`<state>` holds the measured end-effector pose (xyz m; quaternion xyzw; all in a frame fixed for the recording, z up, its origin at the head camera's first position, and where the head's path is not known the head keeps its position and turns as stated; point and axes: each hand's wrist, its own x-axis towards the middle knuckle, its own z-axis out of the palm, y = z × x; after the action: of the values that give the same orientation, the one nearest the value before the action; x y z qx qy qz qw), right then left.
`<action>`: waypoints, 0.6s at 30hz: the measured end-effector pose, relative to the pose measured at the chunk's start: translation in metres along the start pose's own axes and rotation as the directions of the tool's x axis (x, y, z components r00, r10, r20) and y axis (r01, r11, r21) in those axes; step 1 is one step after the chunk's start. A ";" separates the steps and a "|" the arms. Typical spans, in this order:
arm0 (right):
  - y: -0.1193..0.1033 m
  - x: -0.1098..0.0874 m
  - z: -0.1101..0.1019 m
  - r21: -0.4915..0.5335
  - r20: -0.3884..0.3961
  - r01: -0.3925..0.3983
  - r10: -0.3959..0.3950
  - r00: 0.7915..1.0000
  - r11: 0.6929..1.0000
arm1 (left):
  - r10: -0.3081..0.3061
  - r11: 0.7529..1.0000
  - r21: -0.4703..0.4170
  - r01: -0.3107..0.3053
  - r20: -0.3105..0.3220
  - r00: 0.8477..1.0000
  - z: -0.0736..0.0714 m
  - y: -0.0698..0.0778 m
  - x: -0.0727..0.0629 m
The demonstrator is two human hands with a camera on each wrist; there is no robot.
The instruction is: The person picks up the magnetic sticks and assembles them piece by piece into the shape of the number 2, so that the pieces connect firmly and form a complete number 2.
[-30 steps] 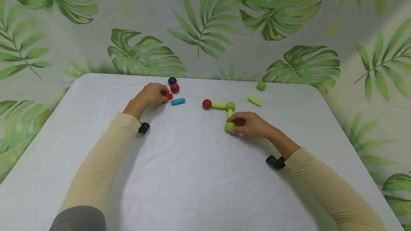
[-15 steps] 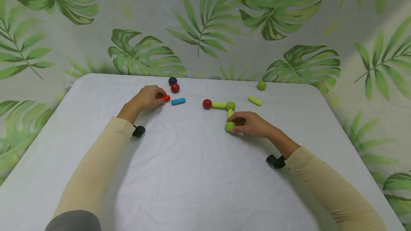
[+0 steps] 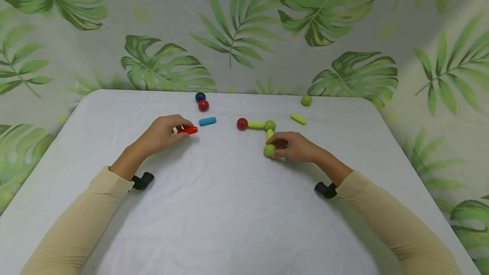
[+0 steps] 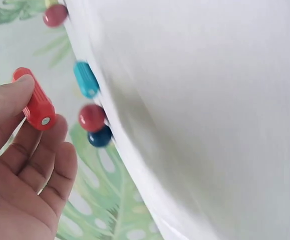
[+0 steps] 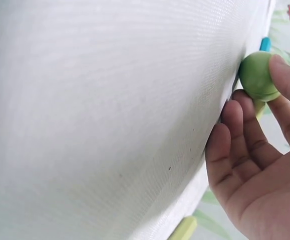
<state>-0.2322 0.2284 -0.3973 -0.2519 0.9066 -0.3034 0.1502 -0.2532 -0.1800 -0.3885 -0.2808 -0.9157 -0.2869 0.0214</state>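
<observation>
My left hand [image 3: 164, 134] pinches a red rod [image 4: 34, 102] between thumb and fingers, just above the table; a pale round spot shows on the rod's end in the left wrist view. My right hand [image 3: 296, 147] grips the near green ball [image 5: 257, 75] of a joined chain. From that ball a yellow-green rod [image 3: 269, 134] leads to another green ball [image 3: 270, 125]. A second yellow-green rod [image 3: 256, 125] runs left from there to a red ball [image 3: 242, 124].
A blue rod [image 3: 207, 121] lies between the left hand and the chain. Behind it sit a loose red ball [image 3: 203, 105] and a dark blue ball [image 3: 200, 96]. At the back right are a green ball [image 3: 306, 100] and a yellow-green rod [image 3: 298, 119] on the white table [image 3: 229, 207].
My left hand has drawn the red rod toward me and slightly left, away from the loose red ball and blue rod. The right hand stays on the chain's near ball.
</observation>
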 end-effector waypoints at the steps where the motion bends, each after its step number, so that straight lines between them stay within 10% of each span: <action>1: 0.000 -0.001 0.000 -0.002 -0.001 -0.002 0.002 1.000 1.000 | 0.010 1.000 -0.006 -0.010 0.003 1.000 0.001 0.004 -0.001; 18: 0.000 -0.003 0.001 0.005 -0.005 0.011 -0.011 1.000 1.000 | 0.117 0.992 -0.048 -0.114 0.051 0.992 0.022 0.038 0.012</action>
<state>-0.2291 0.2293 -0.3976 -0.2557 0.9048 -0.3071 0.1472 -0.2405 -0.1367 -0.3855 -0.3414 -0.8914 -0.2981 0.0072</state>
